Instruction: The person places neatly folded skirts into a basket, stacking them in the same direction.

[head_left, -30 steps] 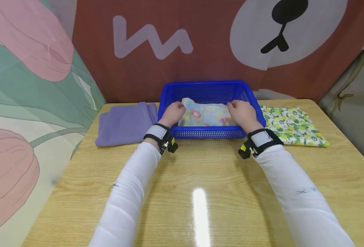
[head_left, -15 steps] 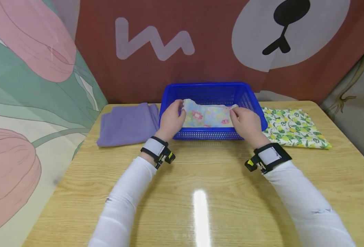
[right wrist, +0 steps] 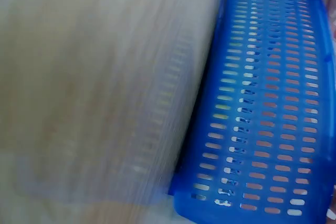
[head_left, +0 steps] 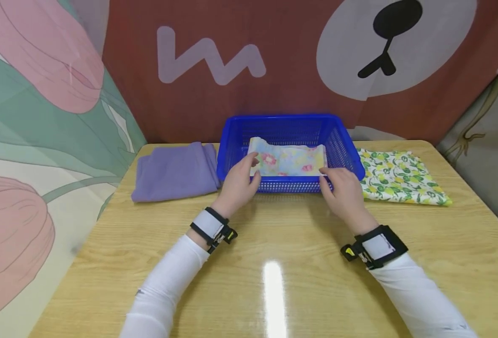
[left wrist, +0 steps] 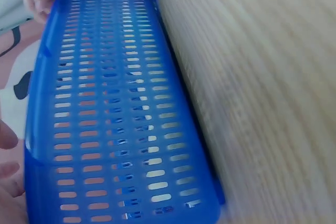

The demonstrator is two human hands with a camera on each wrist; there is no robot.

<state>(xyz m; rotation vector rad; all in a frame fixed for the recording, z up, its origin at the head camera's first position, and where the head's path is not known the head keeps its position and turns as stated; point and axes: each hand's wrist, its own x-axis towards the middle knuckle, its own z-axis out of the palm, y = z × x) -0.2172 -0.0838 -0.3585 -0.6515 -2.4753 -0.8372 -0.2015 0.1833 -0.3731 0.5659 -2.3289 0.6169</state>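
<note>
In the head view, a folded pastel cloth with pink flowers (head_left: 291, 158) lies inside a blue perforated plastic basket (head_left: 291, 184). My left hand (head_left: 237, 184) is over the basket's front left rim, its thumb and fingers spread apart and holding nothing. On the other side, my right hand (head_left: 342, 192) has its fingertips right at the front rim, thumb and forefinger parted. Each wrist view is filled mostly by the basket's slotted front wall. At the left edge of the left wrist view, fingers (left wrist: 8, 182) show beside the rim.
Left of the basket a folded purple cloth (head_left: 174, 171) lies on the wooden table (head_left: 308, 291). A folded cloth with a lemon-and-leaf print (head_left: 401, 176) lies to its right. Close behind the basket hangs a brown printed backdrop (head_left: 291, 94).
Both hands have let go of the flowered cloth's upper corners and drawn back toward the front rim, their fingers opening. The cloth stays in the basket.
</note>
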